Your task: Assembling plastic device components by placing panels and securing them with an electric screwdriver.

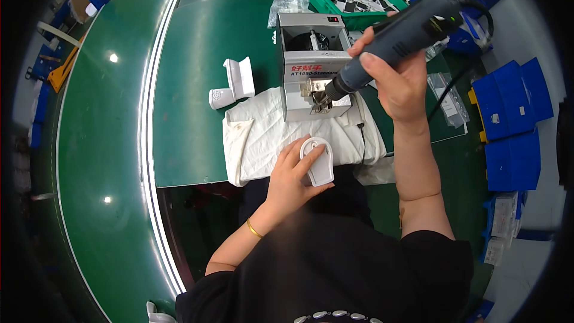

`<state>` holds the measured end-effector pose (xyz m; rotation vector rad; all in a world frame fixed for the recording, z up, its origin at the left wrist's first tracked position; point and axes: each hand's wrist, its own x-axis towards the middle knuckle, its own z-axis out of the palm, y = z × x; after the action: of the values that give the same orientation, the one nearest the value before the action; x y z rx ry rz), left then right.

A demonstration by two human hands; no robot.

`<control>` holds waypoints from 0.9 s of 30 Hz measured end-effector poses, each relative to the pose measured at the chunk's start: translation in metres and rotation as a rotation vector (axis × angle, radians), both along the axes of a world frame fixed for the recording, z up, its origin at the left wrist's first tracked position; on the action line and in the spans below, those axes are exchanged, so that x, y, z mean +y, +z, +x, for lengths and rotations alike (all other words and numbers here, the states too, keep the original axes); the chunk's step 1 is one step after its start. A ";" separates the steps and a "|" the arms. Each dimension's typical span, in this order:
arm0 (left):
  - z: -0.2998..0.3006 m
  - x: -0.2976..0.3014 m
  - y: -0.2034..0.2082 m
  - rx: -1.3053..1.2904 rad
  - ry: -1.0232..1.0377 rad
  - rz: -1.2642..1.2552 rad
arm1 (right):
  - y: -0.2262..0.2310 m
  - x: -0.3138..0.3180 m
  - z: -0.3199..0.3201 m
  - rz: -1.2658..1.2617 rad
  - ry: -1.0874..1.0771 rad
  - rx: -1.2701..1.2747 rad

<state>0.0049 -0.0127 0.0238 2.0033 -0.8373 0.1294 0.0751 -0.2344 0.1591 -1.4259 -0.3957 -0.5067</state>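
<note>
My right hand (402, 87) is wrapped round a dark grey electric screwdriver (406, 33), which tilts down to the left. Its tip meets the metal outlet at the front of a grey screw feeder (296, 104); the bit itself is hard to make out there. With my left hand (288, 178) I grip a small white plastic housing (323, 173), rounded at the top, my index finger lying over its recess. The housing is at the front edge of a folded white cloth (263, 143). Left of the feeder, a white plastic part with a perforated round end (222, 98) lies on the green table.
Behind the feeder stands a green crate (311, 0) of small black and white pieces, beside a clear plastic bag (290, 5). Blue bins (508, 107) line the right side. The screwdriver's black cable (457, 78) hangs at the right. A white strip (146, 84) divides the green surfaces.
</note>
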 end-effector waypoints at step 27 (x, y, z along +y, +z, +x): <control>-0.005 0.011 -0.021 -0.018 -0.028 -0.076 | 0.007 0.046 0.026 -0.090 0.106 0.017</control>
<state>-0.0005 -0.0017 0.0027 1.9206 -0.8592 0.1610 0.1011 -0.1888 0.1660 -1.4862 -0.4831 -0.3945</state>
